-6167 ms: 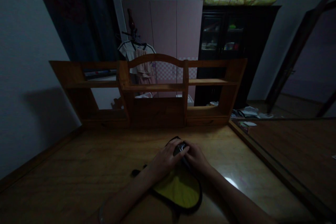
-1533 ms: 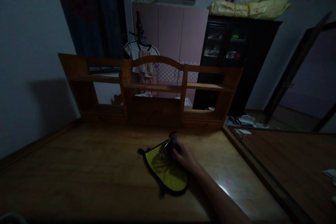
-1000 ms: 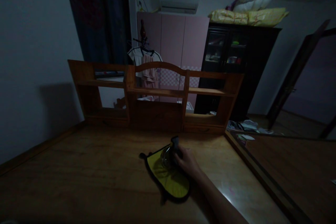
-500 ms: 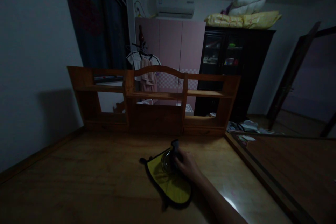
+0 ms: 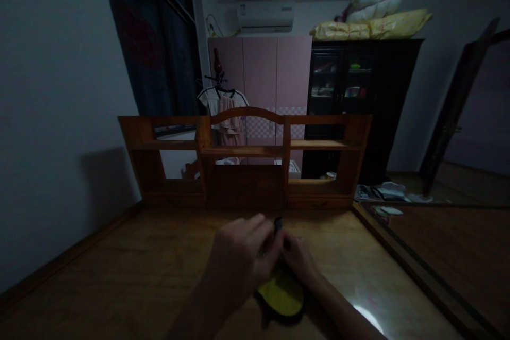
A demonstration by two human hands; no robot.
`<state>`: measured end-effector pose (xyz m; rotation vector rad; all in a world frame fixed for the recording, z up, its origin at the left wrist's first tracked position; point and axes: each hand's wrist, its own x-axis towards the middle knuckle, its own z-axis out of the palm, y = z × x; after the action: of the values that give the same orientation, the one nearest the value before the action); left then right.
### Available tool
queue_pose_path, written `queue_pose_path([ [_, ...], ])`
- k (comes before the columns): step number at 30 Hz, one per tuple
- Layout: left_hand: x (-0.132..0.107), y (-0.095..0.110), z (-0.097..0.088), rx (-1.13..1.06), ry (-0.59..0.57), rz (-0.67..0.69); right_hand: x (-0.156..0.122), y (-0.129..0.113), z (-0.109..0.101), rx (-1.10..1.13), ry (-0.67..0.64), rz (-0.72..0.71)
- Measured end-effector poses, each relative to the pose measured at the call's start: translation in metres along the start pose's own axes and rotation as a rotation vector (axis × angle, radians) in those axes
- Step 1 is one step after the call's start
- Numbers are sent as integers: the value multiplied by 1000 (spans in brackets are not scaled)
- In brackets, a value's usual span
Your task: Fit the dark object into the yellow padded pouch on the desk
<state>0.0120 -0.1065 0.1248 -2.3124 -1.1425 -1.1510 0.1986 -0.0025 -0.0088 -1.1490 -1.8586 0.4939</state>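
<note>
On the wooden desktop (image 5: 167,255) lies a yellow cloth pad (image 5: 282,292) with a black edge, partly covered by my hands. My right hand (image 5: 300,257) closes on a small clear, glass-like object with a dark grey top (image 5: 278,221); its exact kind does not show in this dim light. From the other side my left hand (image 5: 243,247) reaches over the pad, its fingers curled and touching the same object. That hand hides most of the object's clear body and the pad's left part.
A wooden shelf unit (image 5: 245,151) with open compartments stands along the desk's far edge. A wall (image 5: 59,170) borders the left side, and a raised wooden rim (image 5: 398,255) runs along the right. Farther back are pink wardrobe doors (image 5: 258,74) and a dark cabinet (image 5: 388,101).
My left hand has come in from below and closed at the object in my right hand. The pad and right hand appear slightly lower and farther right as the view has shifted.
</note>
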Motion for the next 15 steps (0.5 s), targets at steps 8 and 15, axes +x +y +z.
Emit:
queue_pose_path([
  [8, 20, -69, 110, -341, -387, -650, 0, 0, -2, -19, 35, 46],
  [15, 8, -86, 140, -689, -642, -448, 4, 1, -13, 1, 127, 43],
])
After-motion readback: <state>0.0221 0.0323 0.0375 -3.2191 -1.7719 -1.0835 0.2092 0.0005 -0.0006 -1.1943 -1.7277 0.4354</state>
